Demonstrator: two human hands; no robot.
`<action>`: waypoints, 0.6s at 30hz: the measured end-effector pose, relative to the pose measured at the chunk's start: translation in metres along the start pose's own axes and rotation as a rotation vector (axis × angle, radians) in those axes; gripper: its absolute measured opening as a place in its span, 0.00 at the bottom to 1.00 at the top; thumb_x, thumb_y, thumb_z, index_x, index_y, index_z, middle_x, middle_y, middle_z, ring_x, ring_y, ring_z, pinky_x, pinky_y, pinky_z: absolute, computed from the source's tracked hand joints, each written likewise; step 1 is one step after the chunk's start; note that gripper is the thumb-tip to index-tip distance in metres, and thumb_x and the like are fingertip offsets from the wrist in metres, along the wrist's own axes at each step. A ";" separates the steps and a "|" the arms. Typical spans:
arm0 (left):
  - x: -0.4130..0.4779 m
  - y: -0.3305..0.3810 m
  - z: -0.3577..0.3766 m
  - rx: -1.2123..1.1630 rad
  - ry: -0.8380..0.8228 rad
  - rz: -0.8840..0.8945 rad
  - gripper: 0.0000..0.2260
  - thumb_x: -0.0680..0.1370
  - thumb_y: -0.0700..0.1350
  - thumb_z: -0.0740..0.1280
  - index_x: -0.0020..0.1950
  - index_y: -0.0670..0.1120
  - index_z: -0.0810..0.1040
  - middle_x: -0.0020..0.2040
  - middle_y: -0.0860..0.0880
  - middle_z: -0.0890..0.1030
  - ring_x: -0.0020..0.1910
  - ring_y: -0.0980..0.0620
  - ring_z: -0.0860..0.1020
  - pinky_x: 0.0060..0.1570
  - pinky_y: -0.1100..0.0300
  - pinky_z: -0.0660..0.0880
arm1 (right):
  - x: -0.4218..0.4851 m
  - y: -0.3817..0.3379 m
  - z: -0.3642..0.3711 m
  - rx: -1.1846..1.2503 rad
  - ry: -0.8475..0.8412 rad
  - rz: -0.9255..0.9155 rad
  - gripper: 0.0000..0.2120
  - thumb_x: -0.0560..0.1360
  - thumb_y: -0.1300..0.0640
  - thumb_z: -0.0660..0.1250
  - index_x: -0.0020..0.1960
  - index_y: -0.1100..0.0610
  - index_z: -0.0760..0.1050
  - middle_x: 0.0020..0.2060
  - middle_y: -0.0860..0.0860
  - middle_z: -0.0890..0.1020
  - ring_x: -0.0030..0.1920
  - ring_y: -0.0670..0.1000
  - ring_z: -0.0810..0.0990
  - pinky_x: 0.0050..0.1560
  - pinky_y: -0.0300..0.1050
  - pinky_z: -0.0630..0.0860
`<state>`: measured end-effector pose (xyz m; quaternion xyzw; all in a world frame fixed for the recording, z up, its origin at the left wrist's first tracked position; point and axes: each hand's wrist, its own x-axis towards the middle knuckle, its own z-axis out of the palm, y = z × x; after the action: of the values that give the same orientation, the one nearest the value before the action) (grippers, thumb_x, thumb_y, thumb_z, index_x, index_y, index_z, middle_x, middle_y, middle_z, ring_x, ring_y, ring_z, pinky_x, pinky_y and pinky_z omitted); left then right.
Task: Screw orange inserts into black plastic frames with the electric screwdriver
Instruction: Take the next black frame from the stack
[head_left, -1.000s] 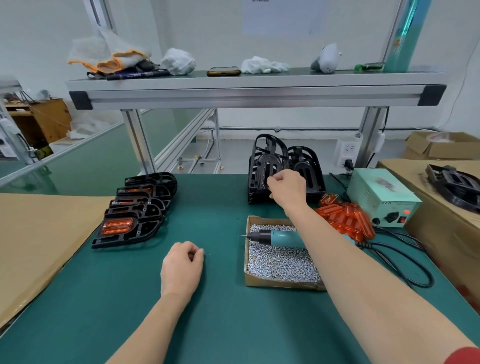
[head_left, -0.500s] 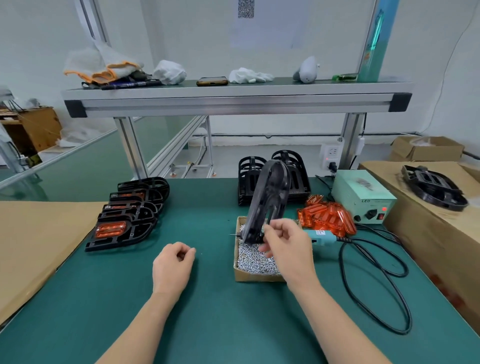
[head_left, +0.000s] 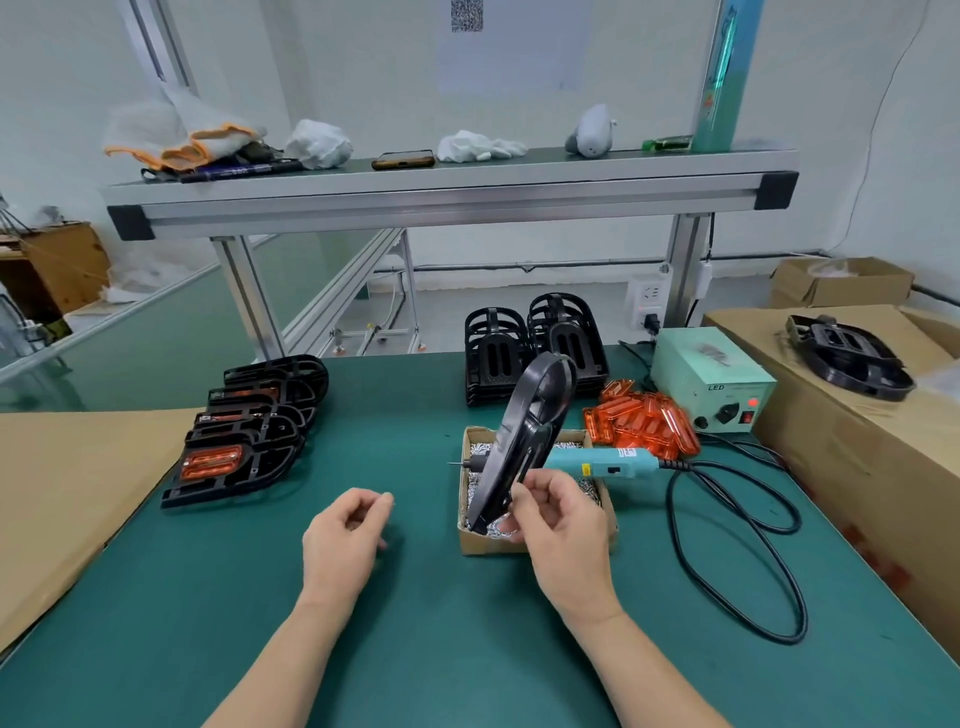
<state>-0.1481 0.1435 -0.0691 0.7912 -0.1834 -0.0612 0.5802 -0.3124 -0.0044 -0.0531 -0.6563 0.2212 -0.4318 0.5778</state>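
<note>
Currently the right hand (head_left: 563, 527) pinches the lower edge of a black plastic frame (head_left: 527, 431), holding it tilted on edge over the cardboard box of screws (head_left: 488, 544). The left hand (head_left: 343, 540) sits over the green mat (head_left: 415, 634), fingers loosely curled, holding nothing. The electric screwdriver (head_left: 605, 462) lies across the box, with the orange inserts (head_left: 641, 423) piled just beyond.
</note>
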 end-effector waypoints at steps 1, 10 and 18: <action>-0.004 0.003 0.002 -0.037 -0.025 -0.005 0.09 0.78 0.47 0.70 0.37 0.51 0.79 0.33 0.49 0.81 0.26 0.54 0.75 0.31 0.61 0.72 | -0.001 0.002 0.001 -0.008 -0.008 -0.013 0.07 0.79 0.63 0.70 0.46 0.52 0.79 0.35 0.51 0.84 0.34 0.51 0.85 0.40 0.58 0.83; -0.034 0.040 0.030 -0.429 -0.361 -0.171 0.15 0.77 0.52 0.68 0.51 0.40 0.81 0.38 0.39 0.83 0.26 0.50 0.74 0.25 0.64 0.67 | -0.009 0.007 0.001 0.018 -0.129 -0.064 0.02 0.80 0.63 0.67 0.51 0.59 0.79 0.42 0.56 0.85 0.38 0.58 0.86 0.44 0.61 0.83; -0.038 0.046 0.034 -0.544 -0.620 -0.257 0.19 0.73 0.51 0.72 0.59 0.41 0.81 0.44 0.42 0.82 0.42 0.47 0.81 0.40 0.61 0.74 | -0.014 0.001 0.001 0.055 -0.286 -0.057 0.07 0.79 0.68 0.67 0.50 0.59 0.81 0.42 0.54 0.85 0.40 0.50 0.85 0.41 0.43 0.80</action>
<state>-0.2035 0.1148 -0.0409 0.5703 -0.2261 -0.4139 0.6726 -0.3188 0.0067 -0.0586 -0.7011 0.1062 -0.3560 0.6086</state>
